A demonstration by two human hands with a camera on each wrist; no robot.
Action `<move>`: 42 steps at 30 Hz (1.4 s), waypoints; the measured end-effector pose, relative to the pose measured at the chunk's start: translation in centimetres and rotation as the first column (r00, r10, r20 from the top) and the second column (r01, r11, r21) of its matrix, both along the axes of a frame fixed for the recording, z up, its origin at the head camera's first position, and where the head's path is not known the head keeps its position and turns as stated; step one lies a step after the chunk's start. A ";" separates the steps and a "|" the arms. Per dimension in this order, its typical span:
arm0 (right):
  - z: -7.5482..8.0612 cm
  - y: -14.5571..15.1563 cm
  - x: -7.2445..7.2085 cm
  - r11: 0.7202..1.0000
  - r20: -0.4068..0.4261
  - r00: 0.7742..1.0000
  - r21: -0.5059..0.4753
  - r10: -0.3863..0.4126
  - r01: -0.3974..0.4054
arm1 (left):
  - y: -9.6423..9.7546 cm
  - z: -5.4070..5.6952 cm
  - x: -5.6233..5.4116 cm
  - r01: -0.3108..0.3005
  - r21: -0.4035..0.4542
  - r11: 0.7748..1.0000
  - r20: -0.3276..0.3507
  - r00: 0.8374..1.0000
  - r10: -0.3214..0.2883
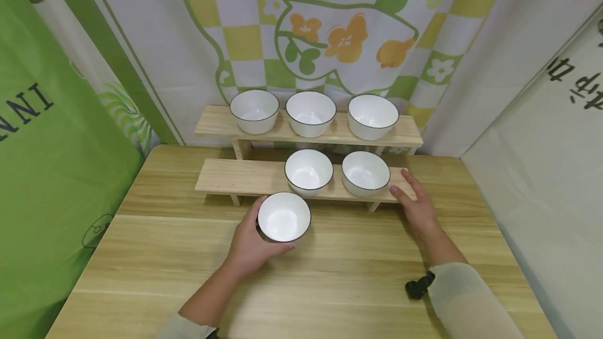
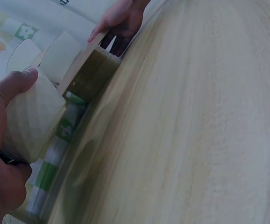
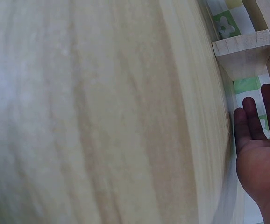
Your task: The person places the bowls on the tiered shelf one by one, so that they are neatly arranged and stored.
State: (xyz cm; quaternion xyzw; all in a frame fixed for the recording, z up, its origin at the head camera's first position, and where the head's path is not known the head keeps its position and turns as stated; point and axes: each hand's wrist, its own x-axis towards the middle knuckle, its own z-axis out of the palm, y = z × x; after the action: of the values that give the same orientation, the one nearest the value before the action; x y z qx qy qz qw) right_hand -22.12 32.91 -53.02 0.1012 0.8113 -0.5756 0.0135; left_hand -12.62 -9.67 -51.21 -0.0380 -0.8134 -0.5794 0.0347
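Note:
My left hand [image 1: 252, 245] holds a white bowl [image 1: 284, 217] with a dark rim, thumb and fingers around its side. It is in front of the lower board of a two-step wooden rack [image 1: 245, 174]; in the left wrist view this bowl [image 2: 32, 116] shows a faceted outside. Two matching bowls, one mid-board [image 1: 308, 171] and one farther right [image 1: 365, 172], stand on that board. My right hand [image 1: 419, 211] grips the board's right end, thumb and a finger on top. In the right wrist view, three fingers [image 3: 252, 119] extend below the board.
Three more white bowls, left [image 1: 254, 111], middle [image 1: 311, 114] and right [image 1: 372, 116], line the upper board [image 1: 212, 119]. The rack stands at the back of a wooden table [image 1: 330, 286]. Behind it hangs a patterned curtain [image 1: 245, 41]; a green cloth [image 1: 56, 171] hangs at the left.

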 end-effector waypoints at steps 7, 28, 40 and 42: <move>0.1 -0.1 0.0 1.000 -0.016 1.000 0.006 0.003 -0.003 | -1.3 0.5 -0.2 -0.029 -0.033 0.999 -0.008 1.000 0.028; -0.1 0.2 0.1 1.000 -0.005 1.000 0.022 0.012 -0.012 | -5.0 3.3 -2.5 -0.089 0.003 0.996 -0.024 0.996 0.089; 0.0 0.2 -0.1 1.000 -0.003 1.000 0.024 0.015 -0.015 | -5.8 3.5 -5.2 -0.146 -0.012 0.989 -0.060 0.988 0.145; 0.1 0.1 -0.1 1.000 -0.001 1.000 0.021 0.014 -0.014 | -5.7 3.4 -5.5 -0.158 -0.012 0.987 -0.057 0.986 0.157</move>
State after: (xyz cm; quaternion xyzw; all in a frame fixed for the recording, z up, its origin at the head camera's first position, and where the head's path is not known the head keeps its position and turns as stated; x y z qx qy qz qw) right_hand -22.17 33.04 -52.97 0.0953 0.8179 -0.5671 0.0159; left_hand -18.17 -15.41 -47.77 0.0102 -0.8174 -0.5667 0.1027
